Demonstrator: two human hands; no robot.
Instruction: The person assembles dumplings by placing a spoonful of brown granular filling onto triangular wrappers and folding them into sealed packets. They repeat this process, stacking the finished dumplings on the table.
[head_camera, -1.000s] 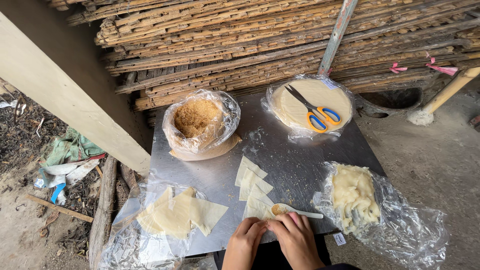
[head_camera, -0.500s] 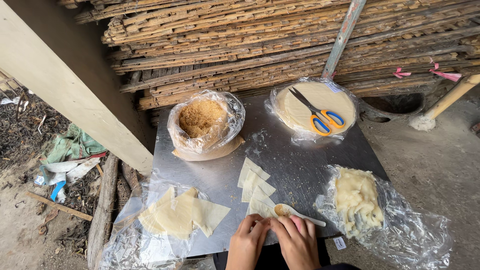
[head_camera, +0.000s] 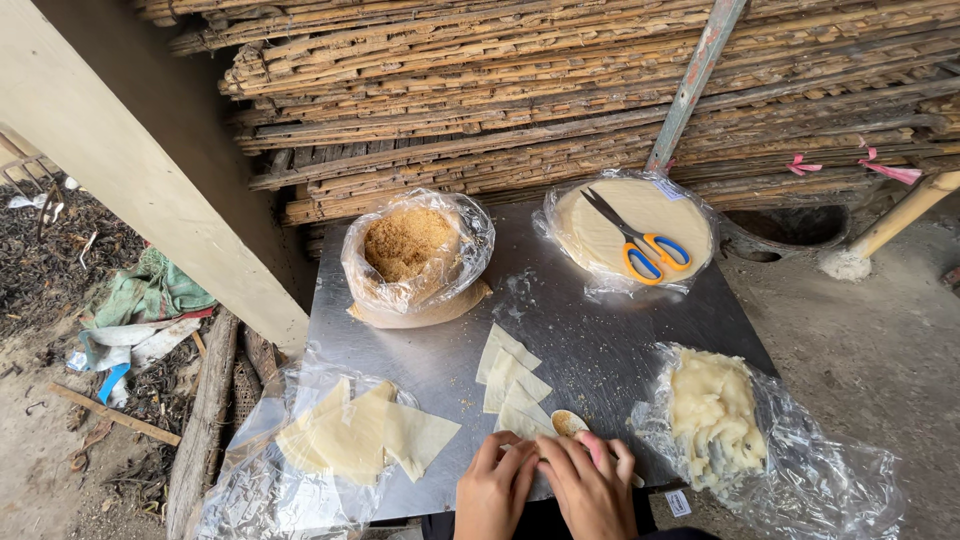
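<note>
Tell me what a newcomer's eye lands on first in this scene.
First, the orange-and-blue-handled scissors lying on the round pale stack of wrappers at the far right of the metal tabletop. Next, the clear plastic bag of brown crumbly filling at the far left. At the near edge, the left hand and right hand press on a pale wrapper piece beside a spoon.

Rustic outdoor food-prep spot, metal sheet table (head_camera: 560, 330), stacked bamboo poles (head_camera: 560, 90), dirt ground (head_camera: 40, 480)
</note>
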